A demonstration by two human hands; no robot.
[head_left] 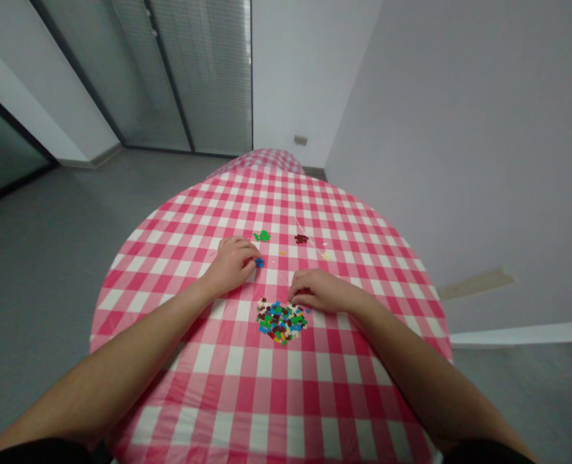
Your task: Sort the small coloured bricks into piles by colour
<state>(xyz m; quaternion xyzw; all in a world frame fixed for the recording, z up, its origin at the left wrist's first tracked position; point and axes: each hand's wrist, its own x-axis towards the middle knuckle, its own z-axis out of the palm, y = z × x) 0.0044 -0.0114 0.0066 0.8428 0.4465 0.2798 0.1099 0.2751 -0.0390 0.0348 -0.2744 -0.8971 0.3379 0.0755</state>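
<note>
A mixed heap of tiny toy building bricks in blue, green, brown, white, red and yellow lies near the middle of the table. At its upper right edge, my right hand has its fingers bent down and pinched; whatever is between the tips is hidden. My left hand is further up and to the left, its fingertips and thumb closed at small blue bricks. How many of these it grips, and how many lie on the cloth, I cannot tell. Just beyond it sits a small group of green bricks.
Dark brown bricks form another small group, with pale cream pieces to their right. A single yellow brick lies between the groups. The round table wears a red-and-white checked cloth. A wall rises on the right.
</note>
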